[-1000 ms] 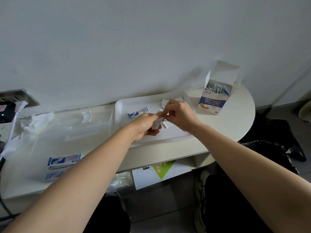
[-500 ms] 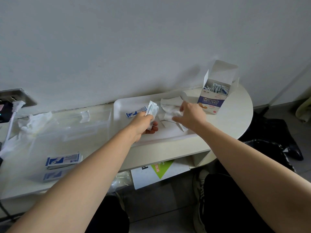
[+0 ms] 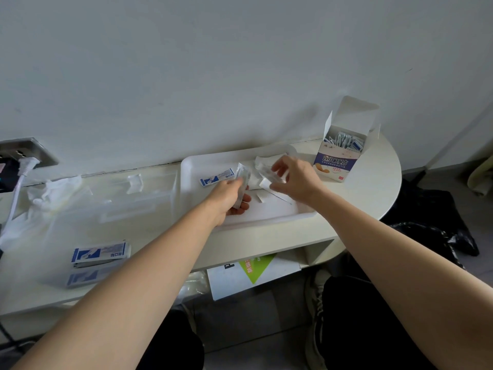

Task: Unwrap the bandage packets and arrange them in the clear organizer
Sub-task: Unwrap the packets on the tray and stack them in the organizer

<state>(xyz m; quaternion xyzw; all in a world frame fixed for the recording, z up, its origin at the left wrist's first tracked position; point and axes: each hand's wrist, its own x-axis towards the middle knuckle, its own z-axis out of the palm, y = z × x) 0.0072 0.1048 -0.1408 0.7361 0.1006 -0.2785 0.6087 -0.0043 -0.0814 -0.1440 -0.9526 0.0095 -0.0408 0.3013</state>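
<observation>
Over the white tray [image 3: 266,220], my left hand [image 3: 229,196] grips a pale bandage strip [image 3: 243,180] that stands up from its fingers. My right hand [image 3: 293,180] hovers to the right of it over a heap of torn white wrappers [image 3: 262,166], fingers curled; whether it pinches a scrap is unclear. A wrapped blue-and-white packet [image 3: 216,177] lies on the tray's far left. The clear organizer [image 3: 138,198] sits on the shelf left of the tray. At the back right an open bandage box [image 3: 338,158] holds several packets.
Two blue-and-white packet stacks [image 3: 100,253] lie at the shelf's front left. Crumpled plastic [image 3: 50,193] and a plugged-in cable [image 3: 18,177] are at the far left. Papers [image 3: 253,273] sit on the lower shelf. The wall stands right behind.
My hands, joined on one packet a second ago, have parted. The left now holds the bandage up; the right went to the wrapper heap and has since lifted a little.
</observation>
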